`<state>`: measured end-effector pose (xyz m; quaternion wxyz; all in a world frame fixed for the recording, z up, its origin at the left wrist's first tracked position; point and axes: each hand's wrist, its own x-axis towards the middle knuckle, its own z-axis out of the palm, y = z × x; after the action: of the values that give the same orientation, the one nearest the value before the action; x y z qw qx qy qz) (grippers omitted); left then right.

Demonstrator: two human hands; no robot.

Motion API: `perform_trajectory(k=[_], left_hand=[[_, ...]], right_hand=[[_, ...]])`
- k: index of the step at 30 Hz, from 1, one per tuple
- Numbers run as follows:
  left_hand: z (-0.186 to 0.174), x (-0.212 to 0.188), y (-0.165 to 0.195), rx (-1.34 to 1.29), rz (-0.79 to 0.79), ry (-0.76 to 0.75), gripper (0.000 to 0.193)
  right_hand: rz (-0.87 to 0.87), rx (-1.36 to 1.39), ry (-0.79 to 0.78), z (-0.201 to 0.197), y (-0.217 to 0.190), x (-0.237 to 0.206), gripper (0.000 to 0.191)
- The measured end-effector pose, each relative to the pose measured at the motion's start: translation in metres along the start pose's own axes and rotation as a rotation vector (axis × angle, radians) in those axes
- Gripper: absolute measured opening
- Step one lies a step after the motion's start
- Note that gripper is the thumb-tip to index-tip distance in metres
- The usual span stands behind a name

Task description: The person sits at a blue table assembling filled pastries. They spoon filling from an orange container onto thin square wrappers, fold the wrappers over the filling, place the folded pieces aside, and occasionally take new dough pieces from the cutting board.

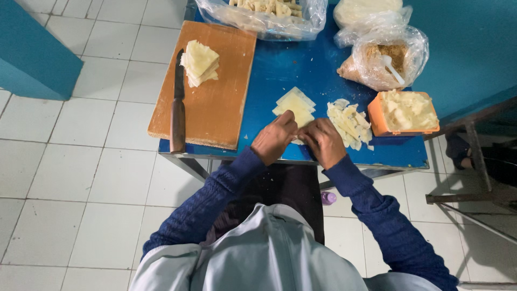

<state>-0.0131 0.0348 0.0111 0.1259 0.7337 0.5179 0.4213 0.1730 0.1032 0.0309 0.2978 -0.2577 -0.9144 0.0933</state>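
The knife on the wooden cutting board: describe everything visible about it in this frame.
The knife lies flat along the left edge of the wooden cutting board, blade pointing away from the person, handle toward them. The blade looks dark and narrow; the handle looks like brown wood, and its end reaches the board's near edge. Neither hand touches it. A stack of pale dough sheets sits just right of the blade; whether they touch cannot be told.

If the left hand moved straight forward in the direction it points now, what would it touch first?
Most likely the pale dough squares on the blue table: the left hand points up and right, and its fingertips already reach their near edge.
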Motion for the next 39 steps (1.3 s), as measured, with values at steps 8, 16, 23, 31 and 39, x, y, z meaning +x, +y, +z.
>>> perform_trajectory(k=[8, 16, 23, 31, 39], left_hand=[[0.007, 0.001, -0.003, -0.01, -0.088, 0.004, 0.01], [-0.01, -0.013, 0.019, 0.087, -0.03, 0.256, 0.036], [-0.007, -0.019, 0.026, 0.272, -0.212, 0.3, 0.035], [-0.004, -0.02, 0.026, 0.278, -0.287, 0.295, 0.031], [-0.005, -0.023, 0.029, 0.256, -0.272, 0.324, 0.029]], right_hand=[[-0.122, -0.03, 0.06, -0.004, -0.009, -0.008, 0.014], [-0.1, -0.392, 0.047, 0.003, -0.02, -0.019, 0.034], [-0.009, -0.584, -0.054, 0.018, -0.012, 0.003, 0.055], [-0.007, -0.022, -0.109, 0.002, 0.015, 0.037, 0.079], [0.225, 0.469, -0.132, 0.011, 0.051, 0.043, 0.064]])
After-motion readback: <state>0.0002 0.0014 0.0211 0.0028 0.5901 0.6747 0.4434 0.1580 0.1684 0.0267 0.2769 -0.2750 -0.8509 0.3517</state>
